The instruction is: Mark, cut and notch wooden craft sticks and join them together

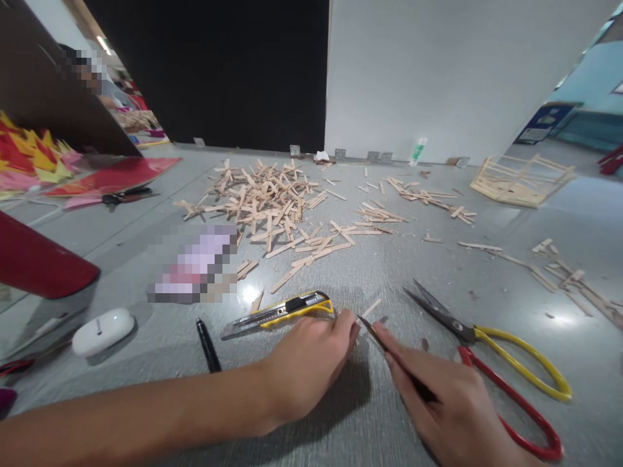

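Note:
In the head view, my left hand [316, 357] is closed in a pinch on a thin wooden stick [370, 308], whose free end juts out to the upper right. My right hand [438, 389] grips a slim dark knife [372, 331], its pointed tip close to the stick; whether they touch I cannot tell. Just beyond my left hand lies a yellow utility knife [282, 310]. Scissors [467, 334] with one yellow and one red handle lie spread beside my right hand. A black pen [208, 344] is left of the utility knife.
A heap of wooden sticks [263, 201] spreads across the metal table [389, 259]. A stick frame [523, 181] stands far right. Leftward are a white earbud case [103, 332], a red cylinder [43, 259] and a blurred purple object [195, 263]. Upright panels [413, 71] border the back.

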A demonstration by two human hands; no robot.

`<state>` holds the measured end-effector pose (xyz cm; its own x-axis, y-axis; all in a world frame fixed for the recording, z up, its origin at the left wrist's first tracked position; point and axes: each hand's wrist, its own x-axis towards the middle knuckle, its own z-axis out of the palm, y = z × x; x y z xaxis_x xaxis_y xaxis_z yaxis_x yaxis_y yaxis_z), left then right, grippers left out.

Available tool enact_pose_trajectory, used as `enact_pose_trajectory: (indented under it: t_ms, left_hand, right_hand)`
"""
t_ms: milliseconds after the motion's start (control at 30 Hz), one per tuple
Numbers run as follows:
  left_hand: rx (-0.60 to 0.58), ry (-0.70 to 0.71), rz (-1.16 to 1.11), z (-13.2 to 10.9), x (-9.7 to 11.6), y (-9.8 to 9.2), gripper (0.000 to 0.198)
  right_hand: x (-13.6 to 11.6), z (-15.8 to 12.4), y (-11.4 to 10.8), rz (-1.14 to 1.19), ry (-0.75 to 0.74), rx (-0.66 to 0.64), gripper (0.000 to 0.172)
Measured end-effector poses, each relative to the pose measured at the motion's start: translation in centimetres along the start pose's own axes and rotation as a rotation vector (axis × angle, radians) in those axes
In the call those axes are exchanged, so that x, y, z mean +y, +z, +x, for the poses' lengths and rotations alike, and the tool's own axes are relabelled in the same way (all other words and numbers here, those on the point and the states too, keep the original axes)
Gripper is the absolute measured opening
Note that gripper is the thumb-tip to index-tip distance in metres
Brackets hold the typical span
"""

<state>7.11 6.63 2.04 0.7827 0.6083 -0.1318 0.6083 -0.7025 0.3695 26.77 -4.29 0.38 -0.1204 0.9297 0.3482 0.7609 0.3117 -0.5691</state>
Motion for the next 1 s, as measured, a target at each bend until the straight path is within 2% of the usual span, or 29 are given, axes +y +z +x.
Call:
enact_pose_trajectory:
  t_ms: [433,767,1000]
  left_hand:
    - [-0.009,0.028,0.047,0.1,-0.1,0.3,0.027]
    - [-0.013,0.003,0.056,0.2,0.1,0.7,0.021]
    - [-0.052,0.02,0.083,0.3,0.3,0.0,0.035]
  right_hand:
    - [-0.4,0.5,0.0,-0.015,0.004,-0.03,0.044]
    - [-0.7,0.2,0.0,-0.198,-0.013,-0.136,0.049]
    - [-1.3,1.6,0.1,-0.085,0.063,-0.142,0.044]
